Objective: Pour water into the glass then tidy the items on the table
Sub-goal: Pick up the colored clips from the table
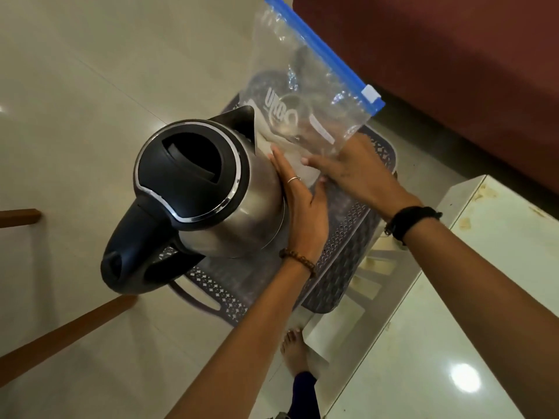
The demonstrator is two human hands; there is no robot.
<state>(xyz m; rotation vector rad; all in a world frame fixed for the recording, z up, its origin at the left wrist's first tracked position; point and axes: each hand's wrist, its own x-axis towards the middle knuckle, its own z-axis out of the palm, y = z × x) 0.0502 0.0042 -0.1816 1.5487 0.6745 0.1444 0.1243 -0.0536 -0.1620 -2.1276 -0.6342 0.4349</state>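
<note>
A steel kettle [242,207] with a black lid and handle stands in a dark perforated plastic basket [348,246]. My left hand [302,204], wearing a ring and a bead bracelet, lies flat with its palm against the kettle's right side. Behind the kettle, a clear zip bag [305,86] with a blue slider strip stands upright in the basket, holding dark and pale items I cannot make out. My right hand [357,173], a black band on its wrist, grips the bag's lower edge. No glass is clearly visible.
The basket sits low over a pale tiled floor [75,101]. A white table [484,282] with stains is at the right. A dark red sofa [453,55] fills the upper right. Wooden legs [60,334] cross the left. My bare foot [295,349] is below the basket.
</note>
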